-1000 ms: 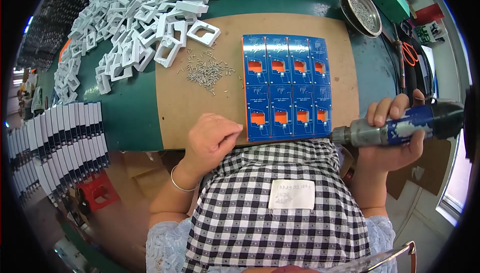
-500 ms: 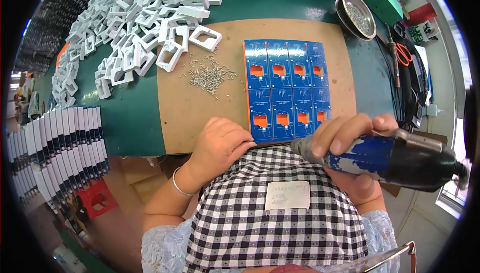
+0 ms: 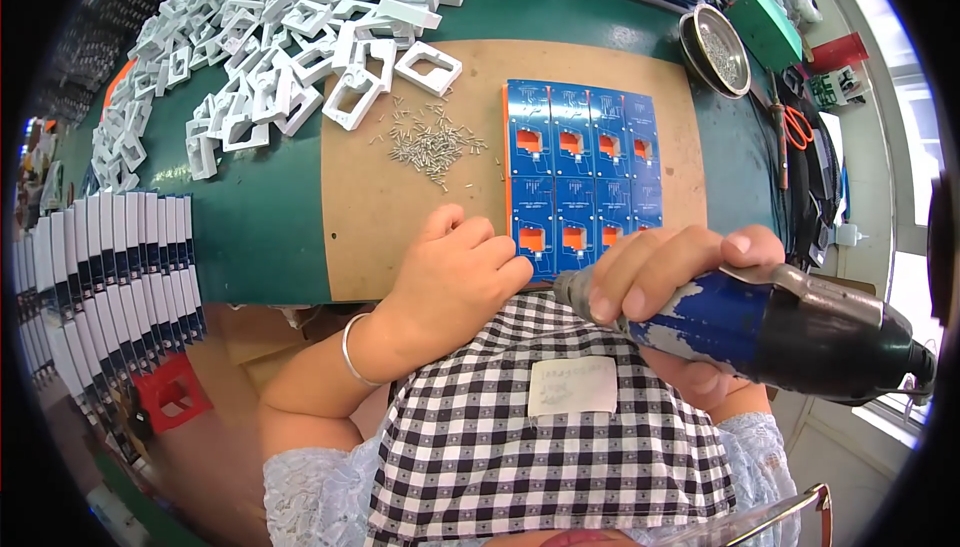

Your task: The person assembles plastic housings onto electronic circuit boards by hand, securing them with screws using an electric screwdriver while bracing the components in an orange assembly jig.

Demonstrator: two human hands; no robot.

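- We see a green tabletop [image 3: 260,237], spread with parts and tools, in front of a person wearing a checked apron [image 3: 480,457].
- On it lies a flat brown board [image 3: 400,237], our main working area.
- At the upper left is a heap of loose white frames [image 3: 270,94]; none that we can make out is joined to anything, so we judge plenty is left.
- At the left edge, blue-and-white pieces [image 3: 110,232] stand in neat rows. They may be finished ones, though we cannot be sure.
- On the brown board, right of its middle and close to the person, lies the blue panel [image 3: 573,187]. It is one whole sheet of eight sections, two rows of four, with orange showing through the openings. We judge it under way; any screws already in it are too small to tell.
- A worn blue-and-black power screwdriver [image 3: 720,317] slants across the panel's near right corner, its tip by the near edge. We cannot tell whether it touches.
- The right hand [image 3: 660,277] has its grip wrapped round that screwdriver.
- The left hand [image 3: 455,272] is curled by the panel's near left corner; we cannot tell whether its grip pinches anything.
- Small loose screws [image 3: 435,147] lie piled left of the panel, many unused.
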